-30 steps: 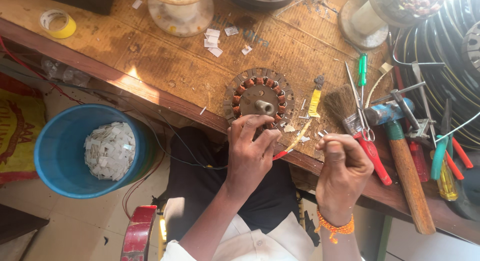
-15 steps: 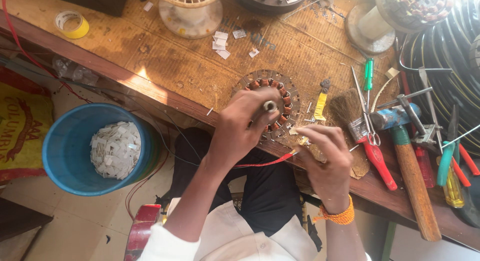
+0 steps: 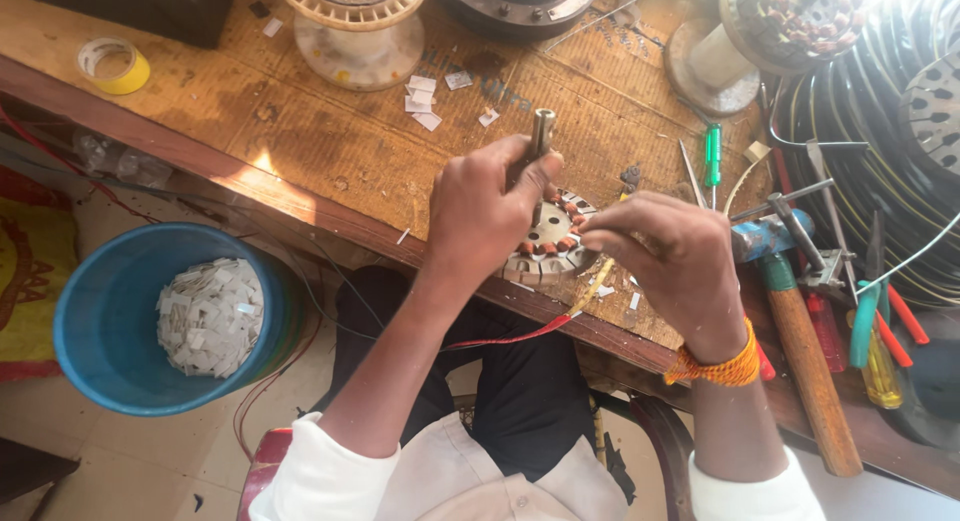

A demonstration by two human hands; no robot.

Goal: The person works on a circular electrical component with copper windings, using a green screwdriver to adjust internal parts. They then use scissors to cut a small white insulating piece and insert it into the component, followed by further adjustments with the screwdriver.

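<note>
Both hands (image 3: 580, 231) higher over stator (image 3: 548, 249)

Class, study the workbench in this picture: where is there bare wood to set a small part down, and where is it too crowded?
Bare wood lies between the yellow tape roll and the cream spool, running down to the bench's front edge. Right of the hands, who work at the motor stator, it is crowded: hammer, screwdrivers and coiled cables.

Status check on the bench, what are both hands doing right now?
Left hand gripping stator shaft. Right hand pinching at stator windings. Hammer lies just right, not blocking.
</note>
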